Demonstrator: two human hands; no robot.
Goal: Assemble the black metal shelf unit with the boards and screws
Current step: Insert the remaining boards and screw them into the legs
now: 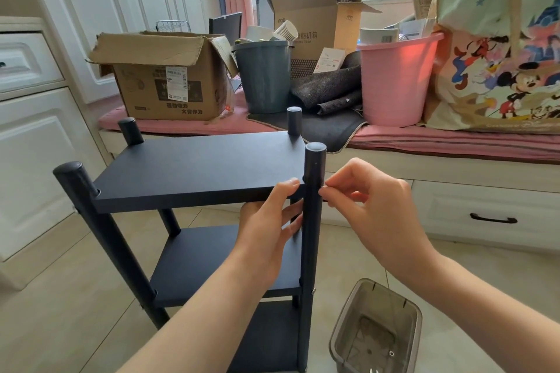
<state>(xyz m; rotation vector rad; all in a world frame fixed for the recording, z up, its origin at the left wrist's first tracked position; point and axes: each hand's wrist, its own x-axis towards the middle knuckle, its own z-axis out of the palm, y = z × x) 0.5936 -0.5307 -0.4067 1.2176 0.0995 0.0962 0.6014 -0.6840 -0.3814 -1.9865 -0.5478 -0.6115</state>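
Shelf unit (194, 221) stands on the floor in the near middle, three boards already between its posts. Its top board (200, 169) is propped from below at the near right corner by the left hand (272, 215), thumb on the edge, fingers curled under. If that hand sags, the hole may drift off the near right post (312, 236). The right hand (372, 203) pinches a small screw (323, 189) against the post; it could slip and fall beside the clear tub (375, 327).
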